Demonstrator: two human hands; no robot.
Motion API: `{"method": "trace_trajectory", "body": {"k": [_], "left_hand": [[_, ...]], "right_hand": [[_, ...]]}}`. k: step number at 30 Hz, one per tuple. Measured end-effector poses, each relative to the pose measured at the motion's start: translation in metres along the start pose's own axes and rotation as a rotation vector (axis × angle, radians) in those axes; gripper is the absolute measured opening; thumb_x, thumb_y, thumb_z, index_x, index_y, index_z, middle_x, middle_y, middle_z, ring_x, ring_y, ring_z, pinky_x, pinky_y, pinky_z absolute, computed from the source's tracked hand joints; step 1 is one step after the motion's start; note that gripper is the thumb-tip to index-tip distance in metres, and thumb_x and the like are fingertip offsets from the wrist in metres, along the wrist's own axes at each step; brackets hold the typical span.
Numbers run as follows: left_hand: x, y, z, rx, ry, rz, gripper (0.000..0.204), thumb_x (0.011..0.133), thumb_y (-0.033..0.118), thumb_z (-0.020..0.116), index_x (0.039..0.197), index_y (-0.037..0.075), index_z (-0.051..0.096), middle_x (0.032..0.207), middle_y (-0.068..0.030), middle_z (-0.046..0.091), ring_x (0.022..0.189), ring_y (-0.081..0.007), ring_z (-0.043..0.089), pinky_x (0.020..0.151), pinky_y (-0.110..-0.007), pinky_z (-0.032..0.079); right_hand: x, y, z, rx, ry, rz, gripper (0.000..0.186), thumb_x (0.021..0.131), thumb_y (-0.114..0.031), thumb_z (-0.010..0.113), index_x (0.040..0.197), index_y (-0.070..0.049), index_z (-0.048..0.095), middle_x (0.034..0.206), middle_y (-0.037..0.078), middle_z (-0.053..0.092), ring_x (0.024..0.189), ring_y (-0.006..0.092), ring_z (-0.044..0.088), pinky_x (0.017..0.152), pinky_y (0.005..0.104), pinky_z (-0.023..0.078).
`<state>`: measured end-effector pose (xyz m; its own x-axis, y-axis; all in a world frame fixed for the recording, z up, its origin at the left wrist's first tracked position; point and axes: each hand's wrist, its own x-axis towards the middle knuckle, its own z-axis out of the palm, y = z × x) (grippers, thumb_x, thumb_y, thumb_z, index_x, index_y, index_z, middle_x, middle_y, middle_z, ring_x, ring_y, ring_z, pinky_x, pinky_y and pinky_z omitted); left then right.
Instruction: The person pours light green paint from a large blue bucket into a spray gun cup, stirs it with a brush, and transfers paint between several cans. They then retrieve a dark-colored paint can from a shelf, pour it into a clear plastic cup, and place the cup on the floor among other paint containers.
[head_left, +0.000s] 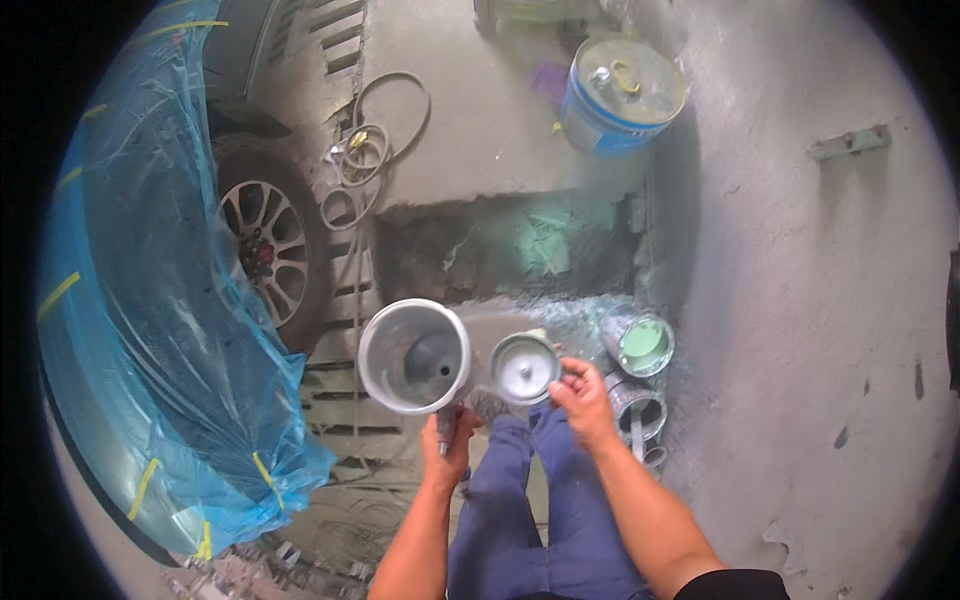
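Observation:
My left hand [452, 448] is closed round the body of a paint spray gun below its large grey cup [415, 357]. The cup's mouth is open toward me, with a small dark hole showing at its bottom. Close to its right, my right hand [585, 400] pinches the rim of a round grey lid [525, 370], whose pale inner side with a small central knob faces up. Cup and lid are a little apart. Much of the gun is hidden under the cup and my fingers.
Beside my right leg stand a can of light green paint [645, 345] and another open can [637, 412] with a stick. A blue-and-white drum [622, 95] stands farther off. At left is a car wheel [268, 245] by blue masking film [150, 300]; a hose [385, 150] coils nearby.

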<state>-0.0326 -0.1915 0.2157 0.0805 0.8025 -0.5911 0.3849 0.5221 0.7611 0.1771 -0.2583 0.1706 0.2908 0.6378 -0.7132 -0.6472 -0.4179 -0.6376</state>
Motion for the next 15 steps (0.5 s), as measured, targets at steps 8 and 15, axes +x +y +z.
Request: {"method": "trace_trajectory", "body": {"k": [8,15], "left_hand": [[-0.006,-0.003,0.001,-0.236,0.047,-0.024,0.017,0.092,0.019,0.068,0.094,0.005,0.058,0.076,-0.0008,0.060,0.068,-0.0098,0.055,0.062,-0.026,0.044],[0.004,-0.027,-0.032,-0.192,0.126,-0.027,0.018,0.093,0.015,0.066,0.103,0.004,0.056,0.082,-0.0018,0.059,0.070,-0.0099,0.054,0.063,-0.026,0.045]], "right_hand": [[-0.013,0.007,0.030,-0.051,-0.144,0.118,0.052,0.088,-0.007,0.070,0.132,0.001,0.044,0.104,0.008,0.063,0.087,0.0111,0.061,0.076,0.0248,0.051],[0.047,0.019,0.013,-0.277,-0.290,0.038,0.037,0.091,-0.004,0.059,0.126,-0.002,0.047,0.106,0.007,0.063,0.092,0.0125,0.060,0.079,0.0286,0.050]]}}
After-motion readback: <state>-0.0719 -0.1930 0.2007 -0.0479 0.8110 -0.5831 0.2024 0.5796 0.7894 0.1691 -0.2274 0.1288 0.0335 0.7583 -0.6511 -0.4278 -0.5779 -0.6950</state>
